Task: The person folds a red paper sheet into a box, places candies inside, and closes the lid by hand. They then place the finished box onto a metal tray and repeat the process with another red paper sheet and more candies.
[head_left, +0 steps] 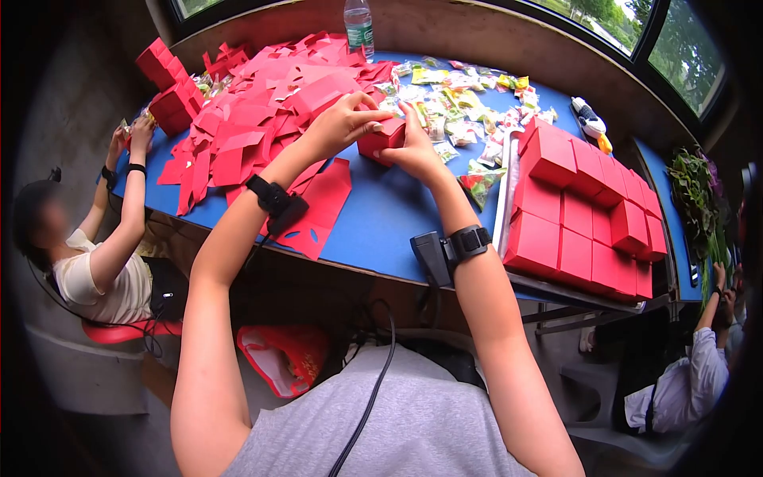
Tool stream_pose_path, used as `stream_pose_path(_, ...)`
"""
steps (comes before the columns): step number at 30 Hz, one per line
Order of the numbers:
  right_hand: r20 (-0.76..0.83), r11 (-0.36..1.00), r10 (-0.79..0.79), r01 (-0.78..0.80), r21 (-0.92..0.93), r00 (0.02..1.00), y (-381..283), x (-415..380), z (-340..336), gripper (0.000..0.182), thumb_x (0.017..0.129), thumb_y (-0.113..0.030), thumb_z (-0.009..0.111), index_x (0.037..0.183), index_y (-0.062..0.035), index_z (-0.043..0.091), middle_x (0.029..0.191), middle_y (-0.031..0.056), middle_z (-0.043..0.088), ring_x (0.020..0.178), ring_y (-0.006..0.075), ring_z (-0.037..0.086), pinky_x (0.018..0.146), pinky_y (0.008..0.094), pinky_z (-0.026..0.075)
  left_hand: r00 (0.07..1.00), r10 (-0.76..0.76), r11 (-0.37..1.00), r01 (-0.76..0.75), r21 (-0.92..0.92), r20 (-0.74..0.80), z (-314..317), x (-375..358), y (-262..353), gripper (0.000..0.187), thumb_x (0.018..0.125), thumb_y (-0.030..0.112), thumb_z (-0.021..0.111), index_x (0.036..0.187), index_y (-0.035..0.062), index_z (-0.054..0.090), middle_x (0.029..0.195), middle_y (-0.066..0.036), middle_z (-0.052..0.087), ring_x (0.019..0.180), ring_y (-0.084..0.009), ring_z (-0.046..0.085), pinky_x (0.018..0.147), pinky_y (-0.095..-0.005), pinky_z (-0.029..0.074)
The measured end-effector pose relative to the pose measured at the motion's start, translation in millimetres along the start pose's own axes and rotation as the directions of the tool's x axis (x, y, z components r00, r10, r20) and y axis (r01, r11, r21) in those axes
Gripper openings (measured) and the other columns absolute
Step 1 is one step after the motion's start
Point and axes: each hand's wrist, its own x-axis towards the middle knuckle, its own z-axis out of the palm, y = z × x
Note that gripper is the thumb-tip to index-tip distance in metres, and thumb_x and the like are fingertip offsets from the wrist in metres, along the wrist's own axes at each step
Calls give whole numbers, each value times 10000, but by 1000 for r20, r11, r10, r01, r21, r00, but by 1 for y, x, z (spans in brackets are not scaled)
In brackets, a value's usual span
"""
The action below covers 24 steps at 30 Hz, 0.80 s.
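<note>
A small red paper box is held between my two hands above the blue table. My right hand grips its right side, with the thumb along the front and the fingers behind. My left hand is curled at the box's upper left, fingertips touching its top edge. Under my left forearm lies a flat red box blank with cut slots. Left of my hands spreads a heap of flat red card pieces. Behind my right hand, small wrapped candies are scattered across the table.
At right, a white-edged tray holds stacked red boxes. A water bottle stands at the back. Another person works at left beside stacked boxes; someone else handles plants at right.
</note>
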Motion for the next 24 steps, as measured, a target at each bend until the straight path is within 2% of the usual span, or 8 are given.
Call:
stream_pose_path(3,14,1000,17,-17,2,1000,2,-1,2,992,561,-106,723,1375,-25,163,1164,231,514,1069,302,538,913,340,423,993,30,991,-44,123,117,0,-2,-3,344,914,293,476,1229,173,547,1183,-118,504,1112,-266,456,939,-358,376)
stream_pose_path(6,0,996,-35,35,81,999,9,2,4,1029,555,-120,740,1379,-2,135,1184,243,501,1089,308,527,919,341,420,968,99,980,-55,-190,232,2,-1,-2,451,943,348,398,1346,145,397,1381,-122,353,1261,-299,326,1038,-397,275)
stream_pose_path(8,-6,997,18,-17,70,1000,7,0,6,1056,550,-128,752,1376,30,113,1201,247,490,1106,314,516,925,338,417,903,-149,939,2,344,404,-10,-3,25,582,921,337,450,1413,124,224,1471,-129,160,1315,-324,245,1072,-395,228)
stream_pose_path(9,2,998,28,-28,49,1000,11,2,8,1061,549,-123,753,1370,51,103,1198,247,491,1109,319,513,926,336,414,903,-144,939,-4,344,405,-10,-1,29,582,921,337,450,1413,124,224,1471,-129,160,1315,-324,245,1072,-395,228)
stream_pose_path(14,154,989,29,-51,138,988,15,4,4,1063,543,-32,677,1382,54,31,1152,256,511,1063,329,537,879,330,442,904,-91,990,127,-59,417,-15,5,23,726,750,36,607,1393,159,293,1245,-160,397,1131,-307,446,970,-367,369)
stream_pose_path(20,52,993,112,-113,22,992,10,1,15,1031,616,-56,687,1394,21,15,1205,204,503,1106,294,514,942,328,397,976,-114,993,108,42,183,-48,27,10,527,842,182,583,1323,66,400,1078,-128,531,990,-241,530,870,-333,417)
stream_pose_path(22,65,991,127,-129,22,990,9,0,15,969,645,-96,674,1396,4,70,1244,208,464,1163,305,466,977,342,367,980,-151,974,170,-147,131,-52,43,37,435,884,260,540,1261,62,452,1100,-105,544,977,-207,547,860,-322,430)
stream_pose_path(24,93,989,-96,105,-106,991,20,4,18,876,677,-145,663,1389,-18,168,1287,202,422,1213,313,410,1013,356,323,912,-287,722,406,-560,292,-40,57,80,442,863,361,569,1164,47,492,1057,-113,550,973,-175,537,814,-305,457)
